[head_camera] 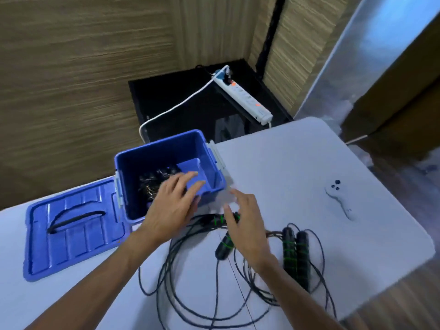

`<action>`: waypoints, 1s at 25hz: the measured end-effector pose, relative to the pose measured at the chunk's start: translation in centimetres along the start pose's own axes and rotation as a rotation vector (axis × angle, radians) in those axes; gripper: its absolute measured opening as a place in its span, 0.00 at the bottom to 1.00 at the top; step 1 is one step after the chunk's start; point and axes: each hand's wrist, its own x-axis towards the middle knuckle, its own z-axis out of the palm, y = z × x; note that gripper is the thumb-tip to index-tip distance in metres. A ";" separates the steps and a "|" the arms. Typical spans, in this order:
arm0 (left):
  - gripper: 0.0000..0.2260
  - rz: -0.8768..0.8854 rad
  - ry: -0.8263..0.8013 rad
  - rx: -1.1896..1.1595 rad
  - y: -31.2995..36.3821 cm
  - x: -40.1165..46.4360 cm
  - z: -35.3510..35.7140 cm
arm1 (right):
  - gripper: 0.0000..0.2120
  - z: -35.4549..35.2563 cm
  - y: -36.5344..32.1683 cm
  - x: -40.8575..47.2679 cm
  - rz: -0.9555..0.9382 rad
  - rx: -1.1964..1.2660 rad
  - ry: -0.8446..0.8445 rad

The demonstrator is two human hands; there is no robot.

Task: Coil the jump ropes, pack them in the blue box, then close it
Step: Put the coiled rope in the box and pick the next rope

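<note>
The blue box (133,163) stands open at the table's far left edge, with a dark coiled rope (152,184) lying inside it. Its blue lid (71,225) lies flat to the left. My left hand (171,208) hovers over the box's near rim, fingers spread, holding nothing. My right hand (245,227) is open above loose black jump ropes (214,282) sprawled on the table. One black handle with green bands (223,246) lies just left of that hand. A pair of handles (295,248) lies side by side to its right.
A white controller (339,198) lies on the white table (297,163) at the right. Beyond the table's far edge a white power strip (245,96) sits on a black surface. The table ends close on the right and far side.
</note>
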 end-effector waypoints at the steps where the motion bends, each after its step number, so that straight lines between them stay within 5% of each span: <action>1: 0.14 0.068 -0.038 -0.024 1.4 0.3 0.9 | 0.20 -0.8 1.1 -1.0 0.092 0.022 0.003; 4: 0.20 0.170 -0.194 -0.089 4.7 0.6 3.7 | 0.20 -2.2 2.8 -3.5 0.158 -0.122 -0.061; 9: 0.21 0.004 -0.452 -0.237 6.6 -0.5 6.2 | 0.36 -2.1 4.7 -3.7 -0.154 -0.608 -0.261; 15: 0.46 -0.180 -0.627 -0.112 9.8 -3.4 7.3 | 0.38 -2.0 6.0 -1.9 -0.201 -0.870 -0.266; 19: 0.33 -0.225 -0.576 -0.047 10.9 -2.7 7.7 | 0.31 -1.4 6.4 -1.1 -0.203 -0.901 -0.185; 25: 0.28 -0.319 -0.643 -0.017 11.1 -3.1 7.6 | 0.42 0.4 7.1 -2.3 -0.201 -0.915 -0.267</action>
